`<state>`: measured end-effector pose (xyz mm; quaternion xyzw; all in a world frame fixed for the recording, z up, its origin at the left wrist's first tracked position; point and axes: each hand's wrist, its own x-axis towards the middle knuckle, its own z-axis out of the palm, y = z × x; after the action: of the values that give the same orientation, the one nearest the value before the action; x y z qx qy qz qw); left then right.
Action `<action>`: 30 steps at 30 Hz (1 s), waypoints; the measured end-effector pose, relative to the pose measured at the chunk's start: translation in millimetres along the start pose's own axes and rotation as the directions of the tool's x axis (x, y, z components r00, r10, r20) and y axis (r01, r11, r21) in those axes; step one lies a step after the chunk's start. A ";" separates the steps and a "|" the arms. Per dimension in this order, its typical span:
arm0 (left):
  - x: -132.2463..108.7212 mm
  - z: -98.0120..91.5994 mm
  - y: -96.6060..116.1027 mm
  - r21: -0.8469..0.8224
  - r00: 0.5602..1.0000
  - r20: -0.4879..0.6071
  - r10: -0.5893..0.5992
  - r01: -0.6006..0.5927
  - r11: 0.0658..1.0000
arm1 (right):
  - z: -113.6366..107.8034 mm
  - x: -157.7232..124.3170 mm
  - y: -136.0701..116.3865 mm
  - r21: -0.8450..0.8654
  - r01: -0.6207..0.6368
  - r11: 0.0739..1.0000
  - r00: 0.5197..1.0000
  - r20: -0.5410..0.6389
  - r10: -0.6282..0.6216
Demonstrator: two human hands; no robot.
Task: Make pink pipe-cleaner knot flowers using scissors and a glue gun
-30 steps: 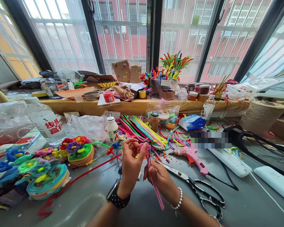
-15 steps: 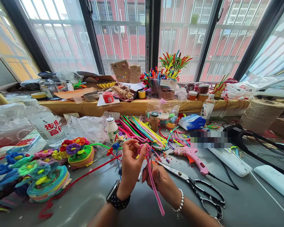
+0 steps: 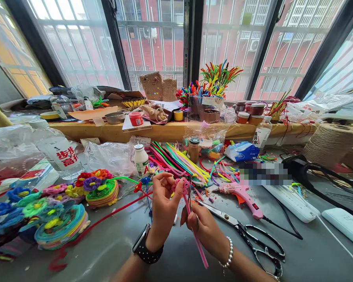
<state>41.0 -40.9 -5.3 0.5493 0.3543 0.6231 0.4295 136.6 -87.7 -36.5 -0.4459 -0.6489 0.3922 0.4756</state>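
Fingers (image 3: 174, 187) of the left hand (image 3: 164, 207) are pinched together on the curled top of a pink pipe cleaner (image 3: 194, 227); fingers of the right hand (image 3: 204, 227) are closed round its straight stem lower down.

Head view: both hands are raised just above the grey bench (image 3: 111, 246), near its front edge. The pipe cleaner runs from a coiled pink head between the left fingertips down and to the right, its free end passing below the right hand. The left wrist carries a black watch (image 3: 144, 247); the right wrist carries a bead bracelet (image 3: 228, 254). Scissors (image 3: 253, 239) lie on the bench just right of the right hand, blades pointing toward the hands. A pink glue gun (image 3: 241, 194) lies beyond them. A fan of coloured pipe cleaners (image 3: 176, 158) lies behind the hands. Finished flower coasters (image 3: 101, 187) sit to the left, beside a small white bottle (image 3: 141, 159).
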 end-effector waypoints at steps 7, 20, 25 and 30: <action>0.8 1.1 0.6 0.004 1.000 -0.002 0.019 -0.019 1.000 | -5.3 0.4 -1.4 -0.181 -0.018 0.983 1.000 -0.019 0.015; 15.9 -10.7 3.5 -0.079 0.990 0.128 -0.064 0.075 0.994 | -31.0 7.5 -2.7 -0.247 -0.101 0.964 0.986 -0.156 0.063; 21.5 -15.2 -0.7 0.030 0.979 0.177 -0.105 0.101 0.994 | -42.6 9.4 -2.0 -0.530 -0.156 0.834 0.987 -0.045 0.155; 24.1 -19.1 -4.5 0.052 0.977 0.178 -0.116 0.108 0.993 | -38.8 7.0 -0.2 -0.823 -0.134 0.552 0.962 0.025 0.271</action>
<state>22.1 -16.4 -3.0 0.5916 0.3573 0.5380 0.4826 173.1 -77.9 -25.2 -0.6554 -0.7336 0.1346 0.1192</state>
